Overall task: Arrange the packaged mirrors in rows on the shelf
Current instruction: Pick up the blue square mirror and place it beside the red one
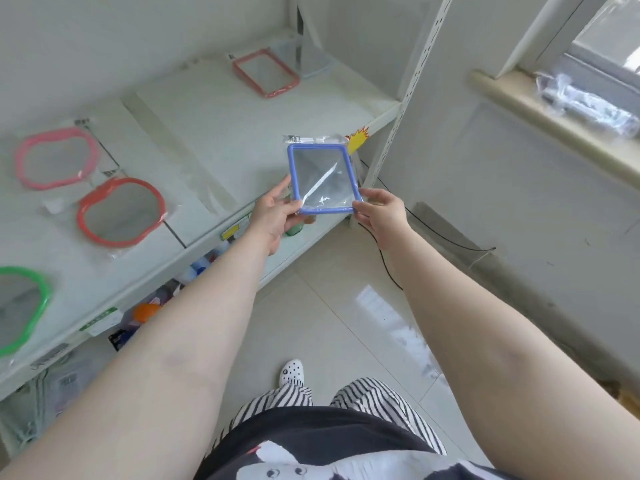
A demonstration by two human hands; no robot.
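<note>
A blue-framed rectangular mirror (320,176) in a clear bag is held over the front edge of the white shelf (221,133). My left hand (275,211) grips its lower left corner and my right hand (381,211) grips its lower right corner. On the shelf lie a red rectangular mirror (265,72) and a pale blue one (317,62) at the back, a pink rounded mirror (55,157) and a red rounded mirror (121,211) at the left, and a green one (20,308) at the near left edge.
A lower shelf (301,244) holds small colourful items. A white upright post (407,88) bounds the shelf on the right, with a yellow starburst tag (358,138) near it. A black cable (384,258) runs over the tiled floor. Plastic bags (585,102) lie on the windowsill.
</note>
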